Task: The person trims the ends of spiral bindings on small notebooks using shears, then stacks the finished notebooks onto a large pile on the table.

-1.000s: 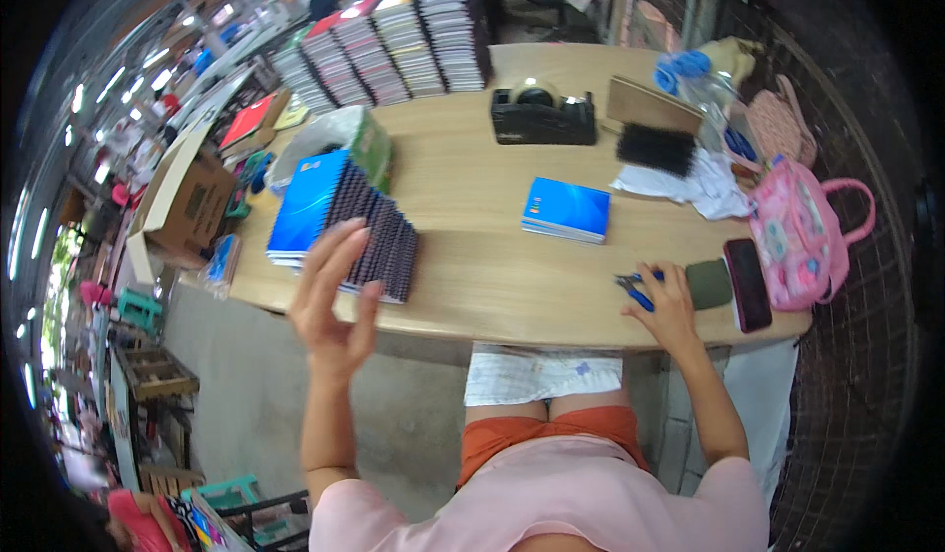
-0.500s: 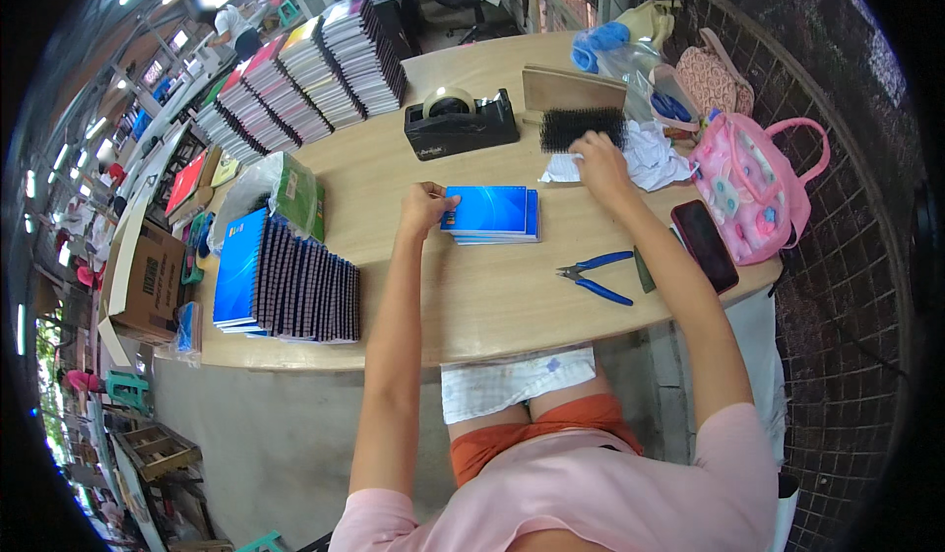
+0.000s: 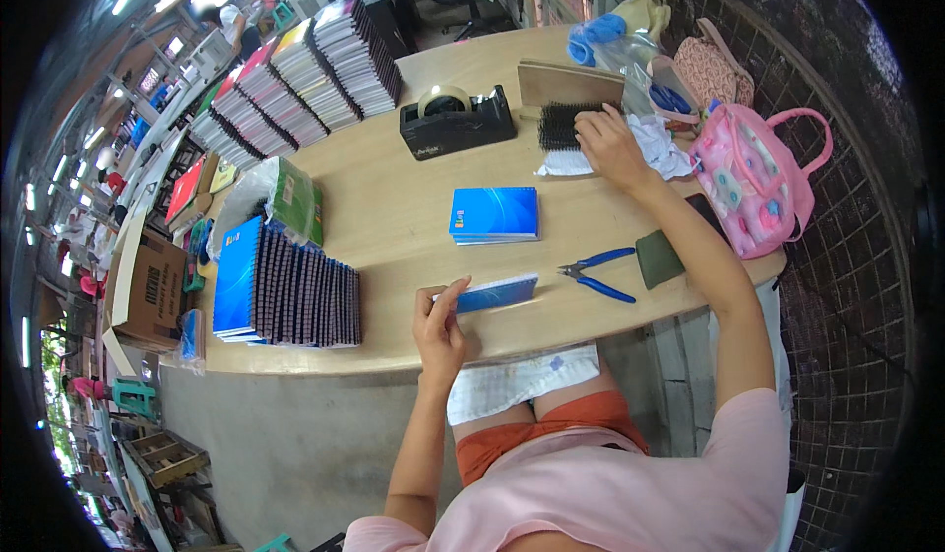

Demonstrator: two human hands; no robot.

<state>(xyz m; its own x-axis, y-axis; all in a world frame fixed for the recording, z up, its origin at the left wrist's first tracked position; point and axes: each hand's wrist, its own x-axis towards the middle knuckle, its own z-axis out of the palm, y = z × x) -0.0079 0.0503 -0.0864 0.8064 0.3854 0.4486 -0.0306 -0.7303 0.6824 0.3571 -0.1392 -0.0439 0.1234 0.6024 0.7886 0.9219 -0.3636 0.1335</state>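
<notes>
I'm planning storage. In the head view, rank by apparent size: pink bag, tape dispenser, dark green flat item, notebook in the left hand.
1. Pink bag
2. Tape dispenser
Too alike to rank: dark green flat item and the notebook, tilted in the left hand.

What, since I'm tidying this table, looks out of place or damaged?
Mildly odd: the crumpled white material beside the pink handbag looks untidy compared with the stacked blue spiral-bound notebooks at left. No spill or damage shows.
</notes>
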